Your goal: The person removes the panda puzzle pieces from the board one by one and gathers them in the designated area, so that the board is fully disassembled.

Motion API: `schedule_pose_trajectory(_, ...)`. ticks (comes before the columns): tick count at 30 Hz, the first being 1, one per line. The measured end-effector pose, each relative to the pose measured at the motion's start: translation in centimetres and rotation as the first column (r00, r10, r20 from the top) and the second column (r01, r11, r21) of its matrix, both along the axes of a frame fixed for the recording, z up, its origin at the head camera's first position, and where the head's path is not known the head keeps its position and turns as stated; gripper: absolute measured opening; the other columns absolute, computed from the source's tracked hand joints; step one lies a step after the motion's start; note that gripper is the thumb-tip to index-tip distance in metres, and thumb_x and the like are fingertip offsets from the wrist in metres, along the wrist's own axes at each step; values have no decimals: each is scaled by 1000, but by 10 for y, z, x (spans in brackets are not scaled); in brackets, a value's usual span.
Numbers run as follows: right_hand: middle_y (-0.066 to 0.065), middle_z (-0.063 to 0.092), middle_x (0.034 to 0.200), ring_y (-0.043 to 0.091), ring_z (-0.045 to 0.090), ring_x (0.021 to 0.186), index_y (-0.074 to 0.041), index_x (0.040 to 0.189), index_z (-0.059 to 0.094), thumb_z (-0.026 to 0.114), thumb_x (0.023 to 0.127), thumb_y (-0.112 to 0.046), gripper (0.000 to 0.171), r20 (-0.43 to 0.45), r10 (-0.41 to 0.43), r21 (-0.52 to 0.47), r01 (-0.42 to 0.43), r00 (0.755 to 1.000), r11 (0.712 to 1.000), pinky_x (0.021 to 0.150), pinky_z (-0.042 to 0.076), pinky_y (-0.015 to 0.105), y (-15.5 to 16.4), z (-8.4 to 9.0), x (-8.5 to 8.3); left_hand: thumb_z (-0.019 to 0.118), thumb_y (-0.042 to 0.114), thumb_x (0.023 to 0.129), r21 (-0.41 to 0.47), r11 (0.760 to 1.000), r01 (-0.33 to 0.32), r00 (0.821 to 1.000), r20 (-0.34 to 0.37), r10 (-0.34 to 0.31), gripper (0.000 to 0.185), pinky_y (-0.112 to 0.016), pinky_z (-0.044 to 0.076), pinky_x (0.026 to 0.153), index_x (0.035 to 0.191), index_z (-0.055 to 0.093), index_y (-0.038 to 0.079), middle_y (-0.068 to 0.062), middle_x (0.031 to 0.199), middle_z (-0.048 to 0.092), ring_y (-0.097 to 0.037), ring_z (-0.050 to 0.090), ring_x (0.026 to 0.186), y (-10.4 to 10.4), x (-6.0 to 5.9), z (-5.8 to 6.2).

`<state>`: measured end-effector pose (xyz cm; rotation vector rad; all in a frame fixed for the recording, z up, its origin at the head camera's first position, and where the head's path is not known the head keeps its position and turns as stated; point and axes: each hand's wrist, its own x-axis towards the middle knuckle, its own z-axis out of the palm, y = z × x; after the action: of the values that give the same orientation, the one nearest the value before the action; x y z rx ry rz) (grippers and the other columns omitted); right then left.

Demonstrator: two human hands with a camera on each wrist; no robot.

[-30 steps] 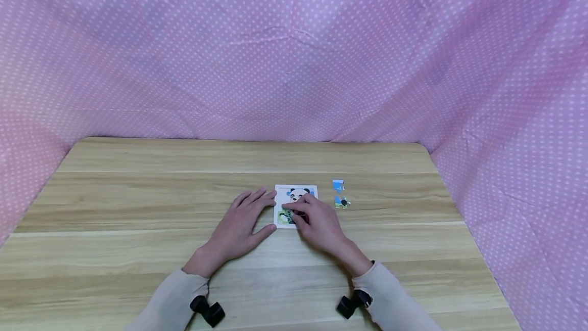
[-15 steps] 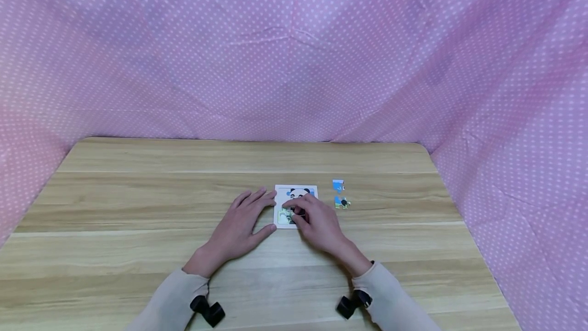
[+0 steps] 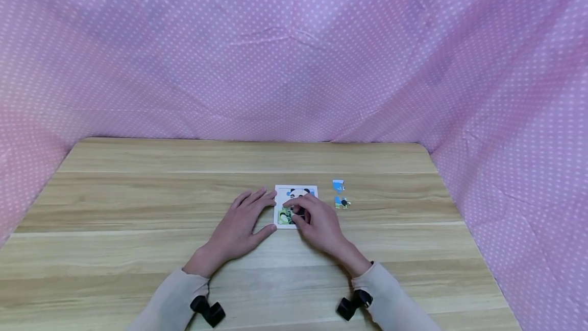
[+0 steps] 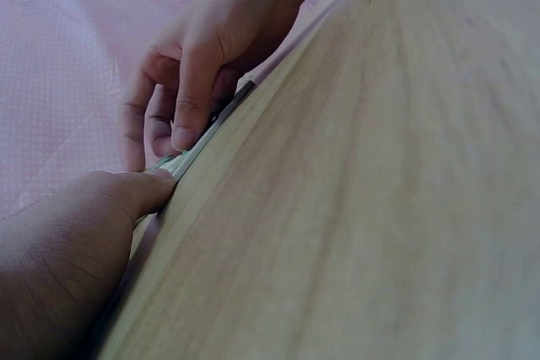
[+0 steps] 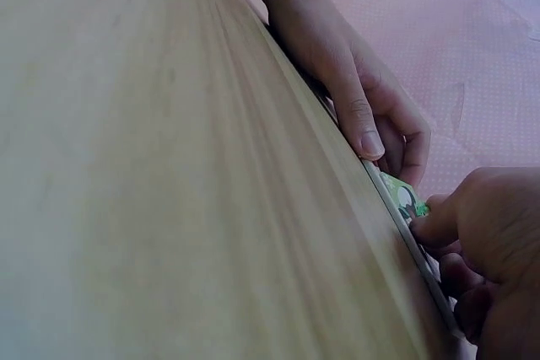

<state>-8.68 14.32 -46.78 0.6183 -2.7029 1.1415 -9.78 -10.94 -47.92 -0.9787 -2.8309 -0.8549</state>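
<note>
Nearest me, two beige sleeves (image 3: pixel 170 298) enter from the bottom edge, each with a black wrist mount (image 3: pixel 207 310) resting on the wooden table (image 3: pixel 138 249).

My left hand (image 3: pixel 242 226) lies flat on the table, fingers straight and spread, relaxed, grasping nothing. Its fingertips (image 3: pixel 268 196) touch the left edge of the puzzle board (image 3: pixel 296 189), and the thumb lies against the board's near left corner. From the right wrist camera, that thumb (image 5: pixel 359 124) presses along the board's edge.

My right hand (image 3: pixel 319 223) sits over the right and near part of the board, fingers curled, thumb and forefinger pinching a green puzzle piece (image 3: pixel 286 215) at the board's lower left area. The right wrist view shows the green piece (image 5: pixel 403 195) tilted up off the board, held at my fingertips; the left wrist view shows the right hand's fingers (image 4: pixel 187 115) bent down onto the same edge. I cannot tell whether the piece is seated in its slot.

The board shows a panda picture, its upper part uncovered.

Just right of the board, apart from both hands, lie two loose pieces: a blue-and-green one (image 3: pixel 342 202) nearer, a blue one (image 3: pixel 338 185) just beyond it.

Farthest off, pink dotted cloth (image 3: pixel 294 55) walls the table on three sides.
</note>
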Motion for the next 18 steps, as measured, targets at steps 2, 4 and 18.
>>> schedule_pose_trajectory(2, -5, 69, 101, 5, 53, 75, -20, 121, 82, 83, 96, -4, 29, -21, 8, -2, -8, 1000, 1000, 60, 41, 23, 2, -6, -2, 72, 45, 107, -2, 1000, 0, 1000, 0, 0, 54, -57, 22, 136, 149, 63, 12, -1, 174, 48, -30, 38, 165, 0, 0, 0)
schedule_pose_trajectory(4, -5, 69, 101, 5, 53, 74, -21, 120, 82, 82, 96, -6, 29, -36, 11, -14, -11, 999, 1000, 59, 41, 23, 3, -12, -4, 72, 45, 107, -4, 1000, 0, 1000, -1, 0, 54, -57, 22, 136, 149, 63, 12, -1, 174, 48, -30, 38, 165, 0, 0, 0)
schedule_pose_trajectory(18, -8, 70, 102, 1, 50, 69, -20, 118, 83, 86, 96, -8, 25, -11, -22, -21, 21, 1000, 1000, 58, 42, 22, -1, -10, -4, 71, 46, 107, -7, 1000, 1, 1000, 0, -1, 54, -57, 22, 136, 149, 63, 12, -1, 174, 47, -29, 37, 165, -1, 0, -1)
